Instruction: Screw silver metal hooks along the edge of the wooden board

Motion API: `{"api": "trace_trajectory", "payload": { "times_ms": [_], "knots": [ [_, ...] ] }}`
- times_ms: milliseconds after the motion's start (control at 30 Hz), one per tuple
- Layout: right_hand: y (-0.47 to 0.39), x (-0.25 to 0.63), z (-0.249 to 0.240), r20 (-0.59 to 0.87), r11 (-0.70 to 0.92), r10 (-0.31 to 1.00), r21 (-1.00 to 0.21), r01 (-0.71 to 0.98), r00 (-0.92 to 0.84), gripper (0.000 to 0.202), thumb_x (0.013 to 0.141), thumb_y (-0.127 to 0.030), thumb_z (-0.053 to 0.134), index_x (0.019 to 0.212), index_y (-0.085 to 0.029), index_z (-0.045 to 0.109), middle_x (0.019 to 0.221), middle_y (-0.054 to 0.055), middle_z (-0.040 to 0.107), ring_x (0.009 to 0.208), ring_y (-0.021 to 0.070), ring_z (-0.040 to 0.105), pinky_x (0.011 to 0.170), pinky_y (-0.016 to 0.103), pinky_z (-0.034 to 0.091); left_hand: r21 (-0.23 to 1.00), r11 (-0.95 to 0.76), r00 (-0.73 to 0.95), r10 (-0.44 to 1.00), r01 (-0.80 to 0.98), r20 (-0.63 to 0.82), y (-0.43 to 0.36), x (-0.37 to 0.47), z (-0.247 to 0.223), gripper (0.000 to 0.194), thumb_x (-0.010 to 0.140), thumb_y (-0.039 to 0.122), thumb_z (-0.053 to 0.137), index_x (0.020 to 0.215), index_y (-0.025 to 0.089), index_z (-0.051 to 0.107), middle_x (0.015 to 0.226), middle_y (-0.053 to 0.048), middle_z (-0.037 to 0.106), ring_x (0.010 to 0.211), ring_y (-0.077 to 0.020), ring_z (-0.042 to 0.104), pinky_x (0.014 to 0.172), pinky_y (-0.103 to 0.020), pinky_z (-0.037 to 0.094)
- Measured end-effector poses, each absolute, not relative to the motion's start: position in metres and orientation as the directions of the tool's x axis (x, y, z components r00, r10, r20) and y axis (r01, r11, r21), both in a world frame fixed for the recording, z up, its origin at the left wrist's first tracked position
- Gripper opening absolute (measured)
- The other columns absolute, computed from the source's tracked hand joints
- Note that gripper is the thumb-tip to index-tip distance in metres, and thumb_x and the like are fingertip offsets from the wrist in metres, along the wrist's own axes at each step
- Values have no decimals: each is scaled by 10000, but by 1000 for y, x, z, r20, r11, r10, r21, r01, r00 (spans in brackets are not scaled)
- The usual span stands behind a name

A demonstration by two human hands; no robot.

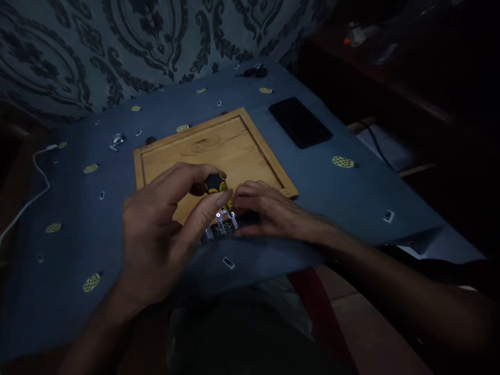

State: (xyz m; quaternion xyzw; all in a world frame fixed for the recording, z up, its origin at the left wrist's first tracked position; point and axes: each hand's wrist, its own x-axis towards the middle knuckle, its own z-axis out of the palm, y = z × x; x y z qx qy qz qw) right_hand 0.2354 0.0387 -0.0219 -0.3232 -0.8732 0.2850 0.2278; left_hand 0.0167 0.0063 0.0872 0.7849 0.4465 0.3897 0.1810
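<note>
Between the thumb and forefinger of my left hand is a small black-and-yellow object; its exact kind is not plain. Shiny silver metal prongs stick out below it, toward me. My right hand is curled against the object's right side, with fingertips partly hidden at the yellow and metal parts. A dark red rounded bit shows beside my left forefinger. Both hands are over the near edge of a square wooden tray with a raised rim.
A blue patterned tablecloth covers the table. Right of the tray lies a black phone. Small metal pieces lie at the left, and a dark object at the back. A white cable runs along the left edge.
</note>
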Motion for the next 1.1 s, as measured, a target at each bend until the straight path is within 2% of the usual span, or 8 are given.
{"api": "trace_trajectory", "payload": {
  "times_ms": [167, 500, 800, 1100],
  "knots": [
    [39, 235, -23, 212, 640, 692, -623, 450, -690, 401, 845, -455, 822, 1127, -190, 719, 1019, 57, 659, 957, 232, 598, 865, 381, 433, 635, -524, 280, 848, 567, 449, 4, 18, 83, 68, 987, 287, 682, 1049, 291, 711, 1002, 39, 754, 909, -172, 716, 792, -334, 586],
    [39, 234, -23, 200, 629, 700, -626, 460, -685, 362, 850, -438, 819, 1106, -197, 733, 1010, 56, 654, 963, 234, 588, 862, 373, 414, 647, -513, 286, 857, 564, 429, 4, 22, 79, 68, 984, 284, 691, 1048, 295, 712, 1004, 42, 747, 926, -161, 708, 808, -325, 572],
    [41, 234, -27, 219, 630, 692, -648, 428, -688, 394, 855, -494, 801, 1109, -200, 738, 1014, 57, 662, 988, 240, 587, 877, 378, 403, 638, -537, 268, 839, 552, 474, 5, 22, 72, 111, 955, 272, 724, 1058, 312, 732, 980, 40, 748, 907, -165, 715, 795, -320, 575],
    [40, 233, -21, 188, 615, 696, -654, 440, -693, 362, 863, -439, 805, 1110, -182, 747, 1012, 59, 656, 989, 241, 585, 878, 379, 400, 640, -542, 280, 837, 545, 470, 5, 23, 72, 113, 955, 271, 728, 1055, 323, 727, 975, 53, 750, 913, -159, 719, 796, -313, 573]
  ]
}}
